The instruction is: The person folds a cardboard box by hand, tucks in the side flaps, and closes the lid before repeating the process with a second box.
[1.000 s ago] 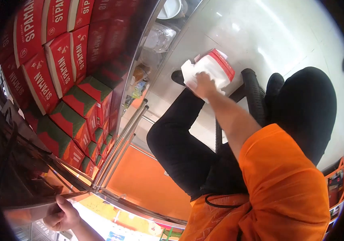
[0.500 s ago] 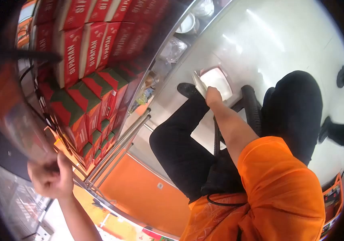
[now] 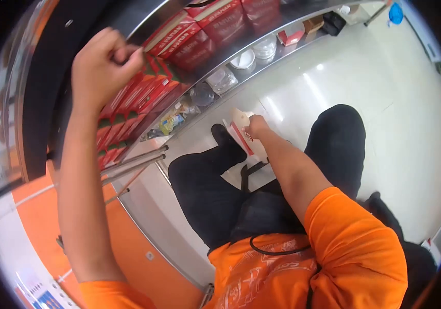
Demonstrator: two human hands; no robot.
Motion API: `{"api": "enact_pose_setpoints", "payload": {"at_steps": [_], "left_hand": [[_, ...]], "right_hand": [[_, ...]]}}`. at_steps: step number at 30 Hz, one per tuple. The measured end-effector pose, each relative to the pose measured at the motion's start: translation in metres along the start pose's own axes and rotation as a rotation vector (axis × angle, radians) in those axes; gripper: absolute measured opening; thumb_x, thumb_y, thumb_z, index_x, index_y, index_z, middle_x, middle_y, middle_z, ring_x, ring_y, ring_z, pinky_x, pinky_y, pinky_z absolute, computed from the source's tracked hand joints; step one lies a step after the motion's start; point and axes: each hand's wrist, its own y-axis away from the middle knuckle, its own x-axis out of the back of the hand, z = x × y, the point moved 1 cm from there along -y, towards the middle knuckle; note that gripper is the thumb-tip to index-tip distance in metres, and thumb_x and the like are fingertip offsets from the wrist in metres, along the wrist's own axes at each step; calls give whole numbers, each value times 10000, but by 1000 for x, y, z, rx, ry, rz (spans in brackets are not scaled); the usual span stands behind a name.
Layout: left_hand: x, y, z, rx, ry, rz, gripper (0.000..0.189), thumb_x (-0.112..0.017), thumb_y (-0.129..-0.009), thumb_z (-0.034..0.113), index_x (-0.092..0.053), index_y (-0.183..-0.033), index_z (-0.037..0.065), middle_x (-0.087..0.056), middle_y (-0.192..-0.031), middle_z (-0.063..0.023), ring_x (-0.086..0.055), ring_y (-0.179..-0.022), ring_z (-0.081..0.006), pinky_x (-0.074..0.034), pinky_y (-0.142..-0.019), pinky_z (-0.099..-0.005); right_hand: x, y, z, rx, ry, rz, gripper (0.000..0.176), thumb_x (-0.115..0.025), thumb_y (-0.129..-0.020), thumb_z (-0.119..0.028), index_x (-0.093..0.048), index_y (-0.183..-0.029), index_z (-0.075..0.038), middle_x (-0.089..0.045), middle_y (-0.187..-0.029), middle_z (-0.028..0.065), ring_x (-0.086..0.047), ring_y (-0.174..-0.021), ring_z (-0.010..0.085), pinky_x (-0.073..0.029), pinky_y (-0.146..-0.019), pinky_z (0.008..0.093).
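Observation:
My left hand (image 3: 104, 67) is raised at the dark counter edge (image 3: 145, 23), in front of the stacked red boxes. Its fingers are curled in and the thumb lies alongside; whether anything is inside is hidden. Low down, beside my knee, my right hand (image 3: 257, 126) grips a white-and-red cardboard box (image 3: 241, 139) by its upper part. A pale flap stands up at the box's far end, and part of the box is behind my hand and forearm.
Red printed boxes (image 3: 220, 26) are stacked under the counter. On the low shelf are a white tub (image 3: 242, 59), clear plastic containers (image 3: 222, 81) and a red carton (image 3: 291, 35). Metal rails (image 3: 135, 162) stick out near my left knee. Another person's dark clothing shows at far right.
My left hand has moved up and to the right across the view, still curled. The right hand has drawn the box slightly left, and its red-printed side now shows. The view has turned.

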Motion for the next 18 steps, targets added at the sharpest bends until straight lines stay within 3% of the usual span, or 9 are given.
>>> {"api": "enact_pose_setpoints", "payload": {"at_steps": [2, 3, 6, 7, 9, 10, 11, 14, 18], "left_hand": [[0, 9, 9, -48, -22, 110, 227, -775, -759, 169, -579, -693, 76, -536, -684, -42, -594, -632, -222, -458, -574, -333], [-2, 17, 20, 39, -51, 159, 133, -778, -748, 174, -660, -733, 114, -552, -687, -36, -570, -623, -229, -448, -565, -341], [-42, 67, 68, 201, 175, 496, 139, -816, -771, 104, -680, -796, 94, -576, -720, -8, -539, -607, -124, -441, -561, -267], [-62, 95, 89, 414, 455, 390, 185, -831, -769, 144, -698, -889, 97, -608, -831, -23, -566, -702, -141, -462, -621, -280], [-84, 143, 126, 417, 553, 64, 361, -856, -755, 207, -697, -1056, 86, -636, -1029, -68, -616, -941, -214, -508, -818, -334], [-103, 170, 136, 345, 625, -46, 601, -876, -733, 259, -642, -1254, 72, -587, -1295, -124, -551, -1231, -290, -444, -1052, -396], [-102, 183, 152, 433, 715, -199, 775, -900, -705, 306, -578, -1364, 56, -497, -1467, -167, -471, -1370, -333, -368, -1154, -421], [-106, 212, 171, 466, 768, -273, 921, -911, -677, 363, -506, -1458, 92, -414, -1554, -172, -393, -1440, -333, -339, -1175, -444], [-75, 207, 187, 389, 563, -232, 852, -883, -704, 326, -523, -1441, 94, -421, -1548, -160, -399, -1425, -369, -359, -1158, -445]], "right_hand": [[10, 8, -14, 66, 135, -27, 470, -762, -847, -377, -716, -1029, 55, -683, -1080, 285, -663, -1056, 400, -530, -931, 431], [7, 7, -13, 112, 201, 18, 465, -745, -859, -378, -717, -1018, 59, -679, -1086, 291, -664, -1044, 411, -535, -921, 430], [41, 22, -36, 186, 211, 9, 419, -715, -879, -310, -697, -1073, 61, -680, -1113, 285, -687, -1003, 398, -559, -868, 427], [59, 38, -49, 196, 181, -21, 403, -709, -883, -276, -686, -1105, 60, -683, -1123, 278, -698, -988, 387, -568, -846, 426], [95, 82, -74, 185, -314, -29, 360, -695, -871, -170, -657, -1161, 40, -694, -1108, 214, -707, -986, 315, -591, -813, 393], [111, 102, -83, 181, -557, -36, 359, -689, -866, -117, -642, -1189, 30, -699, -1100, 182, -712, -985, 279, -602, -797, 376], [125, 115, -90, 236, -632, -77, 381, -678, -866, -86, -614, -1222, 33, -691, -1116, 173, -707, -996, 275, -604, -802, 379], [150, 145, -103, 369, -871, -230, 443, -650, -871, -15, -545, -1297, 47, -670, -1165, 161, -697, -1022, 264, -608, -821, 382], [150, 170, -110, 402, -1165, -406, 400, -610, -924, -11, -519, -1302, 86, -659, -1183, 181, -699, -1050, 260, -603, -880, 361]]}}
